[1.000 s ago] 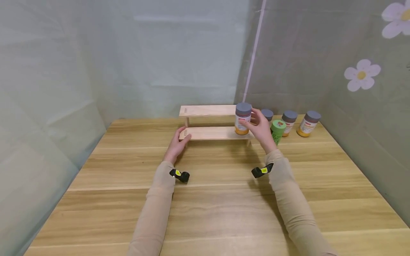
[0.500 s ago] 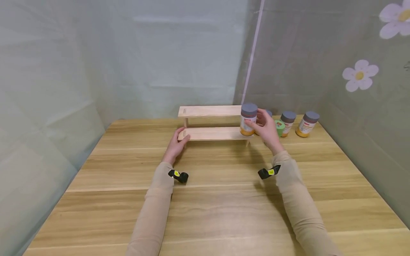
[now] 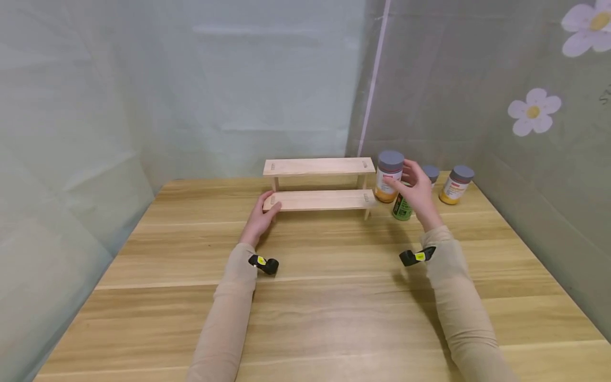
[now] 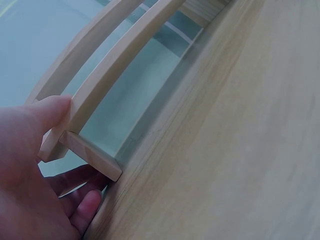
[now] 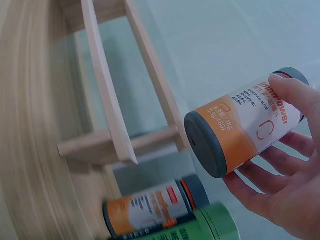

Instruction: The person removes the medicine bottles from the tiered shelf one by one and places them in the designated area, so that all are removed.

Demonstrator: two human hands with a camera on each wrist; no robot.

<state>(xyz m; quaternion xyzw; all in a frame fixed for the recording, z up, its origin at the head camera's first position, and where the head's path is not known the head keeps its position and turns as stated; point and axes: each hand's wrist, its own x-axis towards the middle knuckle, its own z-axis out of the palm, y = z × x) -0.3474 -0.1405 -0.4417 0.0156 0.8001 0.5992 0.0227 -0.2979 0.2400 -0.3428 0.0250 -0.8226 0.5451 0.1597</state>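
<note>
A two-tier wooden shelf [image 3: 320, 200] stands at the back of the table. My left hand [image 3: 260, 216] grips the left end of its lower board; in the left wrist view the thumb [image 4: 52, 111] lies on the board and the other fingers are lower, around the leg. Just right of the shelf, my right hand [image 3: 418, 192] holds a supplement bottle [image 3: 389, 179] with a grey lid, white label and orange lower part. The right wrist view shows the held bottle [image 5: 240, 127] raised off the table, thumb on one side and fingers on the other.
Beyond the right hand stand a green canister [image 3: 402, 209] and more such bottles, one [image 3: 456, 184] farthest right and another [image 3: 431, 172] partly hidden by the hand. In the right wrist view a bottle [image 5: 150, 206] sits beside the canister [image 5: 220, 222]. Fabric walls [image 3: 267, 95] enclose the table.
My right hand has carried the bottle rightward, from in front of the shelf's right end to beside it, uncovering that end. The left hand keeps its grip on the shelf.
</note>
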